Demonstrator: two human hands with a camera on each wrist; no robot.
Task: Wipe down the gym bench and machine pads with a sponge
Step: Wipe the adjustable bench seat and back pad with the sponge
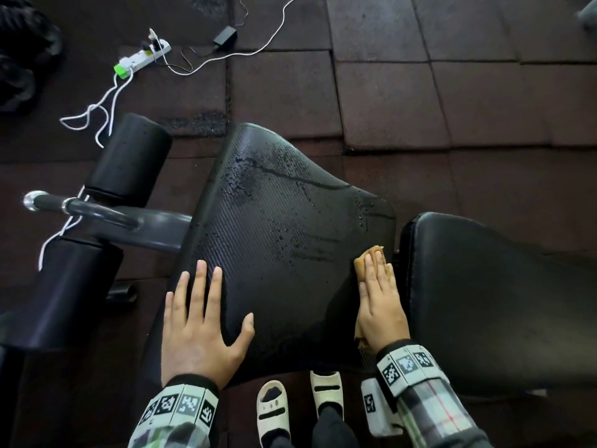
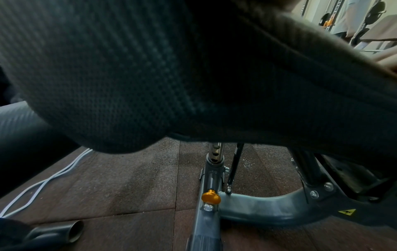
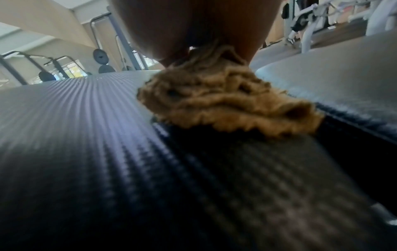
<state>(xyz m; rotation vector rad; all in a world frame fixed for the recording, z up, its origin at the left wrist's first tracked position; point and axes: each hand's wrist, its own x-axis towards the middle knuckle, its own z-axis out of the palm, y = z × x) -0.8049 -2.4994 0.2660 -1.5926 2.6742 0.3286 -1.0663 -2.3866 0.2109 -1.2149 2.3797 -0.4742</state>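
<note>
The seat pad (image 1: pixel 284 240) fills the middle of your view, ribbed black vinyl, wet in streaks and beads across its far half and looking dry nearer you. That near half is probably where your strokes should go next. To your right sits the smooth back pad (image 1: pixel 497 302), just beside the seat with a narrow gap between them; it shows no wet marks, so count it as not yet done. Over to the left, two foam rollers (image 1: pixel 129 160) on the frame are likely waiting too.

Your left hand (image 1: pixel 200 324) lies flat on the near left corner of the seat, fingers (image 1: pixel 197 286) straight and spread, gripping nothing, just bracing. Good, keep that weight there so the pad doesn't rock.

Your right hand (image 1: pixel 381 305) presses the tan sponge (image 1: pixel 371 257) flat against the seat's right edge, fingers straight over it, not curled round it. The wrist view shows the sponge (image 3: pixel 227 100) bunched and crumpled under the palm. Spread it out if you can; a flat face should cover more per pass.

Work in long overlapping strokes along the ribs, since the grooves can hold water. Mind the gap by the back pad, where the sponge might snag or slip down.
</note>
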